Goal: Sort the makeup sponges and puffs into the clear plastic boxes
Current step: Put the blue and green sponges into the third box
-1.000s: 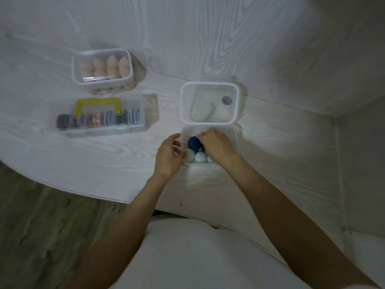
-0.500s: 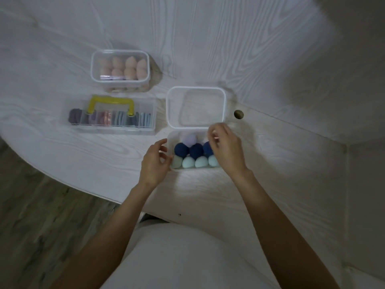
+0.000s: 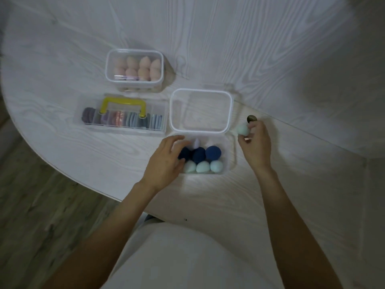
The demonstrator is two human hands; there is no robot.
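The right hand [image 3: 255,144] pinches a pale mint sponge [image 3: 243,129], smooth and egg-shaped, between thumb and fingertips, just right of the open box [image 3: 228,157] and above the table [image 3: 270,59]. The left hand [image 3: 166,161] rests at the box's left edge, fingers loosely spread over a navy sponge [image 3: 184,153], gripping nothing as far as the blur allows. The box is clear, thin-walled plastic with rounded corners; its hinged lid [image 3: 201,110] lies flat behind it. Inside sit a row of round navy sponges, a row of mint teardrops [image 3: 202,166] in front, and one lilac tip [image 3: 196,143] at the back. A closed clear box [image 3: 135,68] holds peach teardrop sponges. Beside it a flat clear case [image 3: 123,116] with a yellow handle [image 3: 123,106] holds thin puffs on edge. The table is pale, matte wood grain with a small dark round hole [image 3: 251,118].
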